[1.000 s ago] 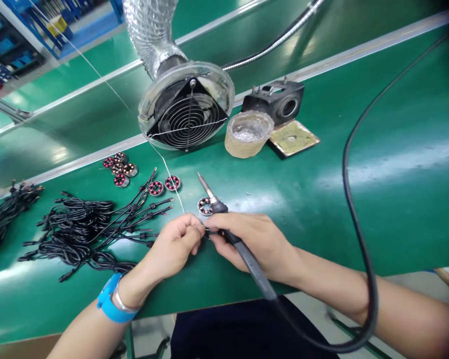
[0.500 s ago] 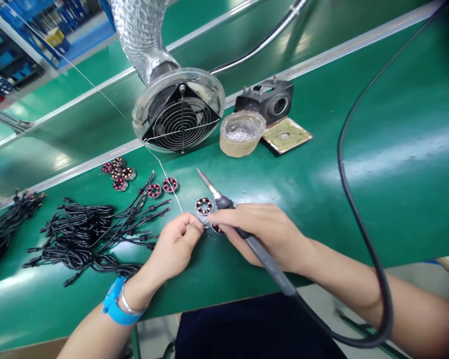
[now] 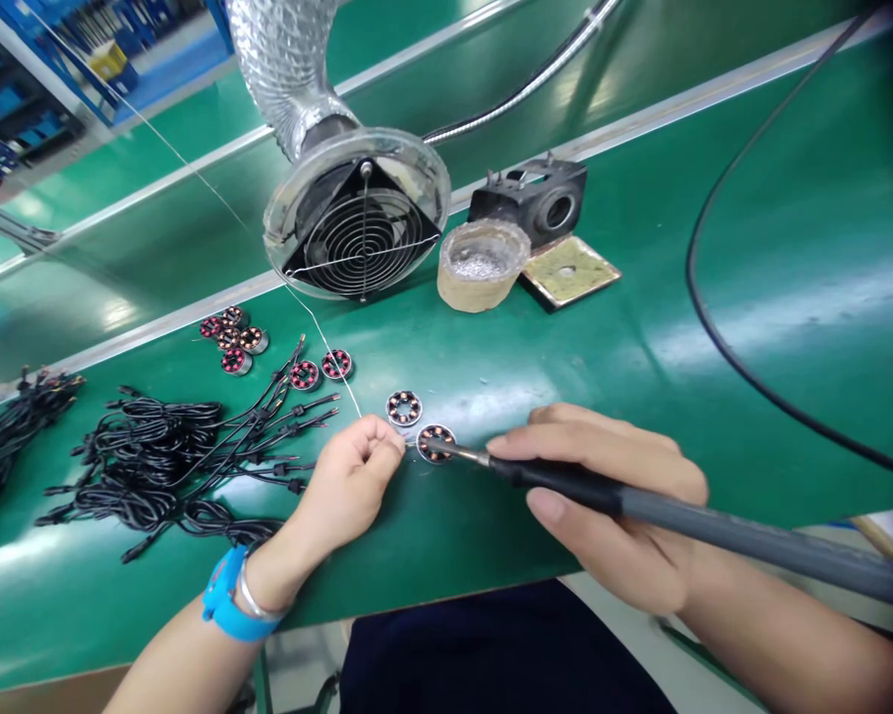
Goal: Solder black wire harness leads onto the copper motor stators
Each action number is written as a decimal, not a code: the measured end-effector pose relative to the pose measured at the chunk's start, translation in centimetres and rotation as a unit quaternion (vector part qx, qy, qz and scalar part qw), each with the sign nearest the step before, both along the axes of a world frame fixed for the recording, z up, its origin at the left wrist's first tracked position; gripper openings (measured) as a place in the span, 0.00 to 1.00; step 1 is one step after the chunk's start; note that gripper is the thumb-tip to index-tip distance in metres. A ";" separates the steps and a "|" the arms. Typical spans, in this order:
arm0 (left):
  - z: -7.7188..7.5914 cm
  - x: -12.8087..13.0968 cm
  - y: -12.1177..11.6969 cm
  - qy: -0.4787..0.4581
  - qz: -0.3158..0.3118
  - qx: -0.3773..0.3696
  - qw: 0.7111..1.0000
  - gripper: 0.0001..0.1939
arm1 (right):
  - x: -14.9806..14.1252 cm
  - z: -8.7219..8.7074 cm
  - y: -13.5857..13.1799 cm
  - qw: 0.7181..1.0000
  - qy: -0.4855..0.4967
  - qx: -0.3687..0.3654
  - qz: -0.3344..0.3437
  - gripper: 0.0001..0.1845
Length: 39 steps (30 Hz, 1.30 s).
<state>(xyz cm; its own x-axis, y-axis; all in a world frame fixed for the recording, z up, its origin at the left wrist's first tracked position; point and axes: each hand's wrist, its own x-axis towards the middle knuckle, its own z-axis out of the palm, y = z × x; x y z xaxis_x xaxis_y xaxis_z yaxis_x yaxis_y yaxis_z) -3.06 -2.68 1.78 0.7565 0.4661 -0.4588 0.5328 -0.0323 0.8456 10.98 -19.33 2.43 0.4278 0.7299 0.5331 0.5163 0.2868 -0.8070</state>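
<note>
My right hand point(image 3: 610, 506) grips a soldering iron point(image 3: 566, 483) by its dark handle, and the metal tip lies over a round motor stator point(image 3: 437, 432) with copper windings. Pinched in my left hand point(image 3: 361, 471) is a thin strand of solder wire point(image 3: 348, 385) that runs up toward the back left. Its end comes out by my fingertips, close to the stator's left rim. Just behind sits another stator point(image 3: 403, 408). Two red-wound stators point(image 3: 305, 375) lie farther left, beyond my left hand.
Black cables point(image 3: 156, 456) are heaped at the left, with more stators point(image 3: 232, 339) behind them. A fume extractor fan point(image 3: 364, 238) hangs over the back. To its right are a solder-waste cup point(image 3: 480, 283), a soldering iron stand point(image 3: 543, 203) and a flat sponge tray point(image 3: 573, 270).
The soldering iron has swung from pointing up and away to pointing left, its tip now at the nearer stator. My right hand has moved right and turned. My left hand stays nearly still.
</note>
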 end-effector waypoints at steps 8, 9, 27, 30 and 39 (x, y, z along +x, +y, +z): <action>0.2 0.0 -0.1 0.003 -0.005 0.008 1.000 0.13 | 0.1 0.5 0.3 1.000 0.008 -0.012 0.003 0.11; 0.2 0.0 -0.1 0.003 -0.006 0.008 1.000 0.13 | 0.1 0.4 0.3 1.000 0.008 -0.011 0.004 0.11; 0.3 -0.1 -0.2 0.005 -0.016 0.018 1.000 0.13 | -0.4 0.0 0.6 0.999 -0.001 0.030 0.022 0.15; 0.3 -0.1 -0.1 0.003 -0.018 0.022 1.000 0.13 | -0.2 0.0 0.6 0.999 0.000 0.042 0.013 0.15; 0.2 0.0 0.0 0.006 -0.021 0.028 0.999 0.14 | -0.4 0.1 0.6 0.999 0.005 0.039 0.011 0.15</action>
